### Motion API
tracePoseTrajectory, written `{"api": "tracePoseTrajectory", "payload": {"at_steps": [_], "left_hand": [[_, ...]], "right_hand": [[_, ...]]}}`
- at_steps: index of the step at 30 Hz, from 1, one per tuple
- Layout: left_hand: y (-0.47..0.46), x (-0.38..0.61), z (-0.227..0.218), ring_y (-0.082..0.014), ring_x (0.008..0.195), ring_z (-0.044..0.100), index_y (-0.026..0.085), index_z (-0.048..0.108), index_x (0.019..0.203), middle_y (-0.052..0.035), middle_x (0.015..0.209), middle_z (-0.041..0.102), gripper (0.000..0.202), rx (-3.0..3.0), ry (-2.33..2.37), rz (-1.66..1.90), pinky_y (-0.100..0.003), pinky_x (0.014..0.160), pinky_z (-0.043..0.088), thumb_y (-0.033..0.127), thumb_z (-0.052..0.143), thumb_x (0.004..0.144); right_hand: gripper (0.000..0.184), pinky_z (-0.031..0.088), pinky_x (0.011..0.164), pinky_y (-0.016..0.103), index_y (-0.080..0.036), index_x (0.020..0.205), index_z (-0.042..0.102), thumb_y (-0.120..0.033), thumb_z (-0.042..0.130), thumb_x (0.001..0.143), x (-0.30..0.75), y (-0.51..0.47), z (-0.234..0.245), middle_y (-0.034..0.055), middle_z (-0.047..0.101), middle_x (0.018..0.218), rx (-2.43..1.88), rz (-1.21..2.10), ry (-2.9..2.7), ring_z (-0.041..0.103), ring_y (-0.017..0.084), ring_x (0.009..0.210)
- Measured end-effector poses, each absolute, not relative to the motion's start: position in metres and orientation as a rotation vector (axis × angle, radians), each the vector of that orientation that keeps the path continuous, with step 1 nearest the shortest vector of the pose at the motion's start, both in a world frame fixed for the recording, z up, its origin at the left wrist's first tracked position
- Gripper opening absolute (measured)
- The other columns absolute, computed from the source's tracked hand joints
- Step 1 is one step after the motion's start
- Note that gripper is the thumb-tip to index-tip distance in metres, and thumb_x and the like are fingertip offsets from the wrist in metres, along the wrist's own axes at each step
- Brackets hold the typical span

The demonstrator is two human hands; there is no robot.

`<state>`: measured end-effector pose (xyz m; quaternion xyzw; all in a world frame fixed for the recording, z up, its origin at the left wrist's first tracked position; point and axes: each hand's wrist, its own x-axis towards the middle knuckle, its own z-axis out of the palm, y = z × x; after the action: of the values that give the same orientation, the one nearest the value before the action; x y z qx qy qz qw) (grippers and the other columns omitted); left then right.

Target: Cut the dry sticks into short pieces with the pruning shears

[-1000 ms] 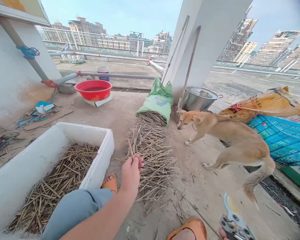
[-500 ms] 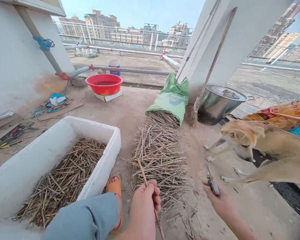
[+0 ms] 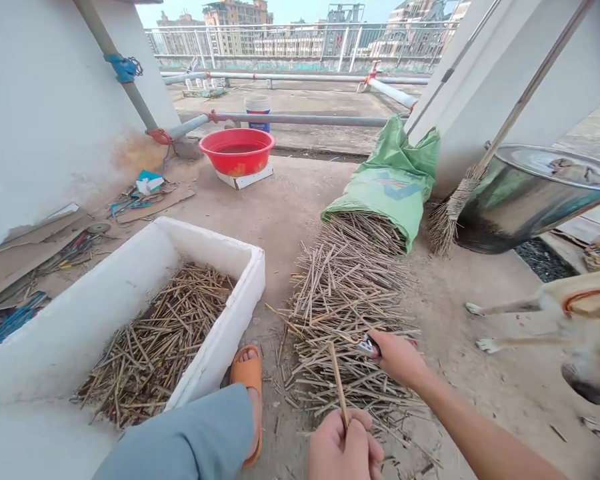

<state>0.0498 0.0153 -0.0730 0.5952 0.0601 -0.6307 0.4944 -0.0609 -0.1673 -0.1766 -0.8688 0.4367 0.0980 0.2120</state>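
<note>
Starting on the left, a white foam box (image 3: 215,243) sits on the concrete floor (image 3: 300,193), packed with short, dry cut sticks (image 3: 153,350), well left of the fingers. An orange slide sandal (image 3: 247,373) sits right against the box's corner. And here's the action: low in the middle, the left hand (image 3: 343,448) has its fingers (image 3: 353,440) clamped on one thin cut stick (image 3: 337,380), held upright over a loose pile of the same sticks (image 3: 345,313). Just to the right, the right hand (image 3: 399,357) has its fingers closed round a small hand cutter (image 3: 367,345), mostly hidden in the grip, near the stick's top. Beyond the fingers, the pile runs up to a green sack (image 3: 395,180), then a broom (image 3: 445,223) and a steel basin (image 3: 535,197). At far right, a tan dog (image 3: 587,333) stands partly out of view.
</note>
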Motion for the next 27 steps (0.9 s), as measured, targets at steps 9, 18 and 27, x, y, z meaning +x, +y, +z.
{"api": "tracePoseTrajectory", "payload": {"at_steps": [9, 18, 27], "left_hand": [[0.005, 0.061, -0.041, -0.0091, 0.057, 0.045, 0.014, 0.059, 0.086, -0.0021, 0.070, 0.056, 0.019, 1.477, -0.299, -1.303, -0.021, 0.053, 0.033, 0.027, 0.049, 0.078], [0.020, 0.050, -0.059, -0.0205, 0.083, 0.056, 0.017, 0.064, 0.082, -0.0072, 0.085, 0.064, 0.019, 1.619, -0.837, -1.101, -0.031, 0.079, 0.039, 0.029, 0.049, 0.079], [0.037, 0.051, -0.041, -0.0227, 0.121, 0.041, 0.025, 0.066, 0.101, -0.0080, 0.124, 0.054, 0.028, 1.202, -1.269, -1.185, -0.037, 0.106, 0.025, 0.022, 0.050, 0.079]], "right_hand": [[0.014, 0.033, 0.055, 0.025, -0.023, 0.063, 0.041, -0.022, 0.042, 0.077, -0.182, -0.083, -0.057, -0.0028, 0.046, 0.058, -2.134, 0.013, 1.421, 0.045, 0.016, 0.059], [0.024, 0.039, 0.062, 0.030, -0.021, 0.069, 0.055, -0.044, 0.051, 0.075, -0.200, 0.003, -0.033, 0.0001, 0.054, 0.063, -1.706, -0.382, 1.497, 0.050, 0.019, 0.064], [0.021, 0.026, 0.043, 0.024, -0.022, 0.075, 0.054, -0.041, 0.058, 0.066, -0.165, 0.042, 0.013, -0.0037, 0.047, 0.053, -1.017, -0.558, 1.538, 0.040, 0.014, 0.051]]}}
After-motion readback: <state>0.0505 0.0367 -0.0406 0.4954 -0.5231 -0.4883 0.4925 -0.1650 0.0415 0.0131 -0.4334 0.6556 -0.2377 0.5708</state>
